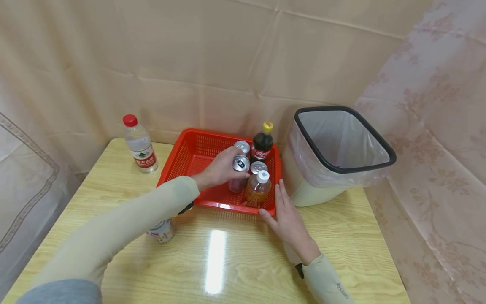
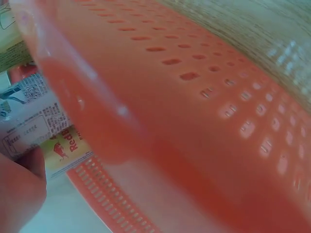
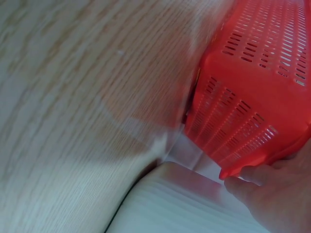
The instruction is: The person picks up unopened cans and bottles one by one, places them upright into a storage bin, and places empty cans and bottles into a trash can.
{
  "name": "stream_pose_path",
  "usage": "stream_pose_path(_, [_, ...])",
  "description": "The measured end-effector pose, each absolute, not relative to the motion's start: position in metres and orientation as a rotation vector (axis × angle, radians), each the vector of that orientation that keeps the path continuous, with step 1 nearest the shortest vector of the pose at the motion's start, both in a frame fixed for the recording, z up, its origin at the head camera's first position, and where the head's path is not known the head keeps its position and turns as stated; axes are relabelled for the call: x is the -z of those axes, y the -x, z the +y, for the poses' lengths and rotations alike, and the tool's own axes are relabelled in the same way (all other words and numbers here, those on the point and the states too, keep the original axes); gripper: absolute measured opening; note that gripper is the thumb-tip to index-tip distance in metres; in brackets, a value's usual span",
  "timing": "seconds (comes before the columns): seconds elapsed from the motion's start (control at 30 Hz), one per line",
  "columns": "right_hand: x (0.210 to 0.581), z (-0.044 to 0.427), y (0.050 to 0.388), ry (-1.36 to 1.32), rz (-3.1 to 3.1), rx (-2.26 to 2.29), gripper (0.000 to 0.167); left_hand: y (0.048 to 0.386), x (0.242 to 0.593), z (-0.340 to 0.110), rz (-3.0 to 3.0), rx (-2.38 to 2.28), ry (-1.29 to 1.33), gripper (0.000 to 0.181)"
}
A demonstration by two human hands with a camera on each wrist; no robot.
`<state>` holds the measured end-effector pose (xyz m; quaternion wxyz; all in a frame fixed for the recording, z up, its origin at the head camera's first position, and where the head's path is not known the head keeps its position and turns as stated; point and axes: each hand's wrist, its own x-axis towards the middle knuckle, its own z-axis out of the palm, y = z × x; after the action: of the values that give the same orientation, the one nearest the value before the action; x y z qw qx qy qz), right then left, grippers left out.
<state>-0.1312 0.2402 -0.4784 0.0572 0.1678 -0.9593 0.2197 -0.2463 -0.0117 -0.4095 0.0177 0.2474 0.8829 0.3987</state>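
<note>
My left hand reaches over the near side of a red plastic basket and grips a drink can inside it. In the left wrist view that can shows a pale printed side, beside a yellow Red Bull can. Around it in the basket's right part stand a can behind, another can to the right, a cola bottle with a yellow cap, and a white-capped bottle of orange drink. Straight-fingered, my right hand rests against the basket's right front corner.
Just right of the basket stands a pale bin with a black rim and a clear liner. A red-capped water bottle is at the table's back left. Partly behind my left forearm stands a white patterned container. Curtains enclose the table.
</note>
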Motion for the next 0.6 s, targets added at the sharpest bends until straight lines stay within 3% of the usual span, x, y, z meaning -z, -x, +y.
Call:
stream_pose_path(0.3, [0.4783, 0.2395, 0.1305, -0.497, -2.910, -0.683, 0.096, 0.2487, 0.4121, -0.0079, 2.812, -1.126, -0.761, 0.059])
stream_pose_path(0.6, [0.4770, 0.2395, 0.1298, -0.494, -2.920, -0.679, 0.097, 0.2458, 0.4081, -0.0057, 2.870, -0.975, -0.674, 0.071])
